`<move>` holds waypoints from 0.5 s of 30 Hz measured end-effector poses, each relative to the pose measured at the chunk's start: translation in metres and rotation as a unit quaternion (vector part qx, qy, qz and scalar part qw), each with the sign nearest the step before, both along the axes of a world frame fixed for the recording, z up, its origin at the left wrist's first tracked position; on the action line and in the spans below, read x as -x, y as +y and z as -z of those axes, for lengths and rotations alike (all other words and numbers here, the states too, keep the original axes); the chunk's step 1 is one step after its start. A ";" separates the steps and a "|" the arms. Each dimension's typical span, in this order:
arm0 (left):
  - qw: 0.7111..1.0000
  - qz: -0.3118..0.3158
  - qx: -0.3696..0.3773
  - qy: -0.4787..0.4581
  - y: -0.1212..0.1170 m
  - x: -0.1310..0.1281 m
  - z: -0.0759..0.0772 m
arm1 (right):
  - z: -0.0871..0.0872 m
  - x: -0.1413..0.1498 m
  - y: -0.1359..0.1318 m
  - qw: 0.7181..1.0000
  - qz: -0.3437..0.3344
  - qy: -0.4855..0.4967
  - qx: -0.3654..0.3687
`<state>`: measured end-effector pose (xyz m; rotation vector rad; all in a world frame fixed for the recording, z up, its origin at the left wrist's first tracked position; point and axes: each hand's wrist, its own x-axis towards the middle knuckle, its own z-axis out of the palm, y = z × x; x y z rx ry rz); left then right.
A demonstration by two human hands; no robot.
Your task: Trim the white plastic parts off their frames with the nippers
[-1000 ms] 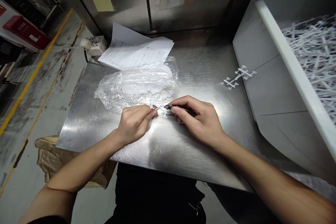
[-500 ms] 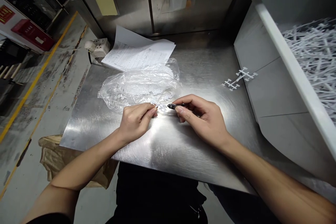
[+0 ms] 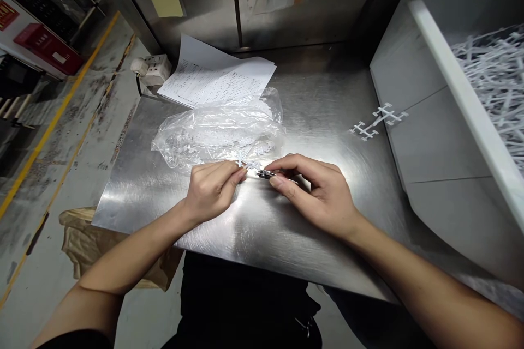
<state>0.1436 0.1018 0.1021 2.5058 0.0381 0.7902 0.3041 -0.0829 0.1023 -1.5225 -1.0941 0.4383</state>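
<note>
My left hand (image 3: pixel 215 188) is closed, thumb and forefinger pinching a small white branched plastic sprue (image 3: pixel 250 165) over the steel table. In my right hand (image 3: pixel 313 188) are small metal nail clippers (image 3: pixel 265 174), gripped between thumb and fingers. The clippers' jaws point left, at the right end of the sprue; whether they touch it is too small to tell. Just behind both hands lies a clear plastic bag (image 3: pixel 216 131) with many small white pieces inside. Another white sprue (image 3: pixel 379 121) lies by itself on the right, against the bin.
A large grey bin (image 3: pixel 434 142) heaped with white sprues (image 3: pixel 497 76) stands on the right of the steel table (image 3: pixel 143 174). Behind the bag are printed sheets (image 3: pixel 221 73) and a power socket (image 3: pixel 158 69). A brown bag (image 3: pixel 92 245) sits on the floor at left.
The clippers have shifted slightly toward me and left, and now angle differently at the sprue. In my left fingers the sprue has turned a little. The view has moved slightly.
</note>
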 end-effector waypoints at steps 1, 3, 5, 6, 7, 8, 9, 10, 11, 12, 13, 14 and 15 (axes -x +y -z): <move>1.000 0.000 0.001 0.000 0.000 0.000 0.000 | 0.000 0.000 0.000 1.000 -0.001 0.000 0.003; 1.000 0.000 0.003 -0.001 0.000 0.000 0.000 | 0.000 -0.001 -0.001 1.000 -0.003 -0.002 0.008; 1.000 0.000 0.004 -0.003 0.000 0.000 0.000 | -0.001 -0.002 -0.001 1.000 -0.007 -0.004 0.008; 1.000 0.000 0.004 -0.005 0.000 0.000 0.000 | -0.001 -0.002 -0.001 1.000 -0.010 -0.006 0.006; 1.000 0.002 0.003 -0.007 0.000 0.000 0.000 | -0.001 -0.002 -0.001 1.000 -0.012 -0.007 0.003; 1.000 0.003 0.003 -0.007 0.000 0.000 0.000 | -0.001 -0.002 -0.001 1.000 -0.014 -0.008 0.002; 1.000 0.005 0.001 -0.009 0.000 0.000 0.000 | -0.001 -0.002 -0.001 1.000 -0.015 -0.009 0.000; 1.000 0.006 -0.001 -0.010 0.000 0.000 0.000 | -0.001 -0.002 -0.001 1.000 -0.017 -0.009 0.000; 1.000 0.007 -0.003 -0.013 0.000 -0.001 0.000 | -0.001 -0.002 -0.001 1.000 -0.018 -0.006 0.000; 1.000 0.007 -0.006 -0.016 0.000 -0.001 0.000 | 0.000 -0.002 -0.001 1.000 -0.017 -0.002 0.001; 1.000 0.007 -0.009 -0.020 0.000 -0.001 0.000 | 0.000 -0.001 -0.001 1.000 -0.016 0.005 0.003; 1.000 0.006 -0.011 -0.024 0.000 -0.001 0.001 | 0.000 0.000 0.000 1.000 -0.013 0.014 0.007; 1.000 0.006 -0.012 -0.028 0.000 -0.001 0.001 | 0.001 0.000 0.000 1.000 -0.010 0.025 0.013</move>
